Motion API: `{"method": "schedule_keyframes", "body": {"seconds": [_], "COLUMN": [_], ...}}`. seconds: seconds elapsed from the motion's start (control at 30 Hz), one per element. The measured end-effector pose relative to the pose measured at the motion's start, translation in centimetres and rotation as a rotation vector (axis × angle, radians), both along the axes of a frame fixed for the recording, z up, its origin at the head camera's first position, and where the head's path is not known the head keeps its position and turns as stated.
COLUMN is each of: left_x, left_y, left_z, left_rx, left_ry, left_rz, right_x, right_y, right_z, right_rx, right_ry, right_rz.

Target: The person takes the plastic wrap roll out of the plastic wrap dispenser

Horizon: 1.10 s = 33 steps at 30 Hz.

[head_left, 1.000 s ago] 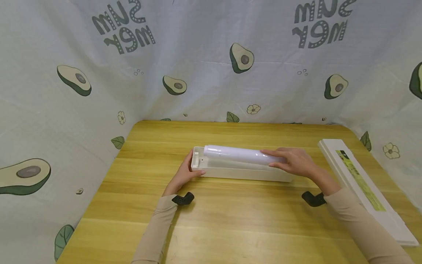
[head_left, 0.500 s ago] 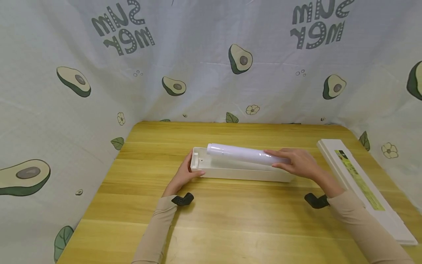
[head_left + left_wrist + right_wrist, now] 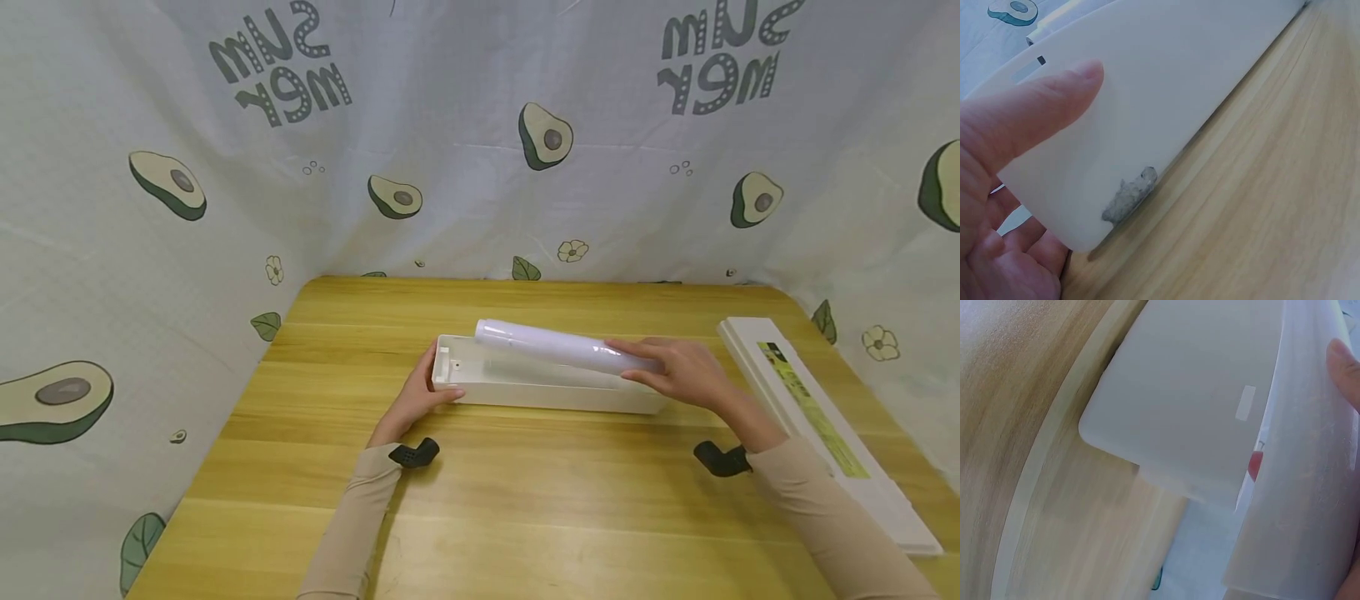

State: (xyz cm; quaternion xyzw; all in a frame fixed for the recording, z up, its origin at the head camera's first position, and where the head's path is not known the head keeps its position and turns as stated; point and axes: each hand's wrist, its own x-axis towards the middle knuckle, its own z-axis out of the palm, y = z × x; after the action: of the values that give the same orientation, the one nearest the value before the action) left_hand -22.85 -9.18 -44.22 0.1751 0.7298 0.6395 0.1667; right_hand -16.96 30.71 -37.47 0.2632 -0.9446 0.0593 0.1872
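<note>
A long white open box (image 3: 540, 397) sits on the wooden table. My left hand (image 3: 415, 402) grips its left end, the thumb on the front wall and the fingers round the end. In the left wrist view, a rough grey patch (image 3: 1130, 195) marks the box wall low near its corner. My right hand (image 3: 686, 375) holds a roll of cling film (image 3: 551, 343) by its right end, thumb in front. The roll slants over the box, its left end raised higher than the right. In the right wrist view, the roll (image 3: 1300, 475) runs along the box's upper edge.
On the right of the wooden table (image 3: 525, 517) lies a long white lid (image 3: 765, 375) with a yellow-green label (image 3: 813, 408), partly under the right forearm. A white curtain (image 3: 465, 142) printed with avocados hangs behind the table and along both sides.
My right hand has shifted slightly to the right with the roll. The roll's left end has risen out of the box and moved right. My left hand keeps its grip.
</note>
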Motion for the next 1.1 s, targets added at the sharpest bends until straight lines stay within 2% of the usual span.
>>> {"method": "schedule_keyframes", "body": {"seconds": [0.1, 0.33, 0.77, 1.1], "left_x": [0.0, -1.4, -1.9, -1.6], "left_y": [0.1, -0.1, 0.0, -0.1], "left_z": [0.0, -3.1, -2.5, -3.0], "left_rx": [0.011, 0.014, 0.032, 0.021], "left_ry": [0.004, 0.058, 0.028, 0.074], "left_rz": [-0.001, 0.013, 0.01, 0.013], "right_x": [0.2, 0.5, 0.6, 0.9], "right_y": [0.1, 0.5, 0.9, 1.1], "right_z": [0.1, -0.1, 0.2, 0.0], "right_rx": [-0.006, -0.042, -0.05, -0.063], "right_ry": [0.013, 0.006, -0.024, -0.026], "right_rz": [-0.008, 0.004, -0.066, -0.086]}}
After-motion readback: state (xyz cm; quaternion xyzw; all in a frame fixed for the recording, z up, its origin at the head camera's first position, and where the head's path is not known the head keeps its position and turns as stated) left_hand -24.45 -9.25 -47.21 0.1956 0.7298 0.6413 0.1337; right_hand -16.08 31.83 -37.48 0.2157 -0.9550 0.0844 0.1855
